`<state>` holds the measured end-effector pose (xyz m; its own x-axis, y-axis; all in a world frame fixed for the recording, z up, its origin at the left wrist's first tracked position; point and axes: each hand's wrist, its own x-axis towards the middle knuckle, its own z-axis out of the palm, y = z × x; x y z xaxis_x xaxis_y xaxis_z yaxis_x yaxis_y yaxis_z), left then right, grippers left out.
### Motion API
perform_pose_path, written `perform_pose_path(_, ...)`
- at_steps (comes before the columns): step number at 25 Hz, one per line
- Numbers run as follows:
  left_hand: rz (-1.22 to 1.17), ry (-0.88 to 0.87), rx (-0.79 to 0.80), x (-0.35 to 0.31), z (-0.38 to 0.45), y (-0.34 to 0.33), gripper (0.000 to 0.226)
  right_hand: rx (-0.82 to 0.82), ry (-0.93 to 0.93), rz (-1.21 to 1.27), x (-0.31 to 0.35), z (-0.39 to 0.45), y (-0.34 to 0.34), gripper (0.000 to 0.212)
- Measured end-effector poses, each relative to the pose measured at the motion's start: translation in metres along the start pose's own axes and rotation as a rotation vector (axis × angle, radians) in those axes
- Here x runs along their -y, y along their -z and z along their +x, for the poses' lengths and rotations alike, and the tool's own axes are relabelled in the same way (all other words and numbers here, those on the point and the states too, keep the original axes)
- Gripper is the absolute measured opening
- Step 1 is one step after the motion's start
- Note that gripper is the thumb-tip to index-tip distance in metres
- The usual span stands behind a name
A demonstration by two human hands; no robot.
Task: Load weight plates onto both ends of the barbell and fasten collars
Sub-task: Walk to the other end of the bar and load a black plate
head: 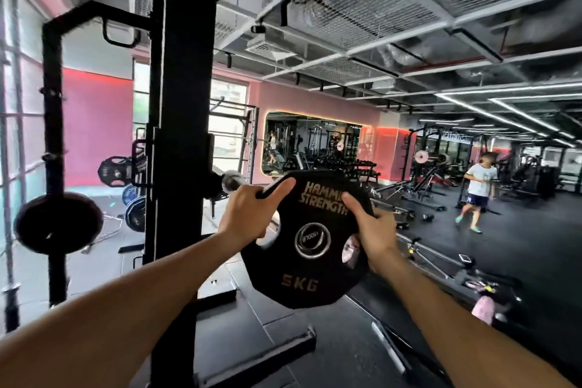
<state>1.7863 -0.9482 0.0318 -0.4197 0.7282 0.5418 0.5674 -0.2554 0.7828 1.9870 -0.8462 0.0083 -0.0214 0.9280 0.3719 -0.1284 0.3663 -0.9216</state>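
A black 5 kg weight plate with gold lettering and a steel-ringed centre hole is held upright in front of me. My left hand grips its upper left edge, the thumb lying across the face. My right hand grips its right edge, thumb on the lettering. The silver end of the barbell sleeve pokes out just beyond the black rack upright, above and left of the plate. The rest of the bar is hidden behind the upright. No collar is visible.
A round black plate hangs on a rack peg at the left. Stored plates sit behind the rack. A person in a white shirt stands far right. Bars and attachments lie on the floor to the right.
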Motion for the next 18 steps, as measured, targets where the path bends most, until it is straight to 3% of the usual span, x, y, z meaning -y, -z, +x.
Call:
perform_pose_path(6, 0.072, 0.058, -0.202, 0.001, -0.011, -0.022, 0.074, 0.208, -0.003, 0.037, -0.007, 0.022, 0.009, 0.045)
perform_pose_path(11, -0.027, 0.107, -0.336, -0.001, -0.026, -0.030, 0.077, 0.416, 0.030, 0.032, -0.010, 0.042, 0.010, 0.025)
perform_pose_path(18, 0.080, 0.133, -0.431, -0.004, -0.019, -0.036, 0.066, 0.559, 0.026, 0.068, -0.021, 0.066, -0.001, 0.033)
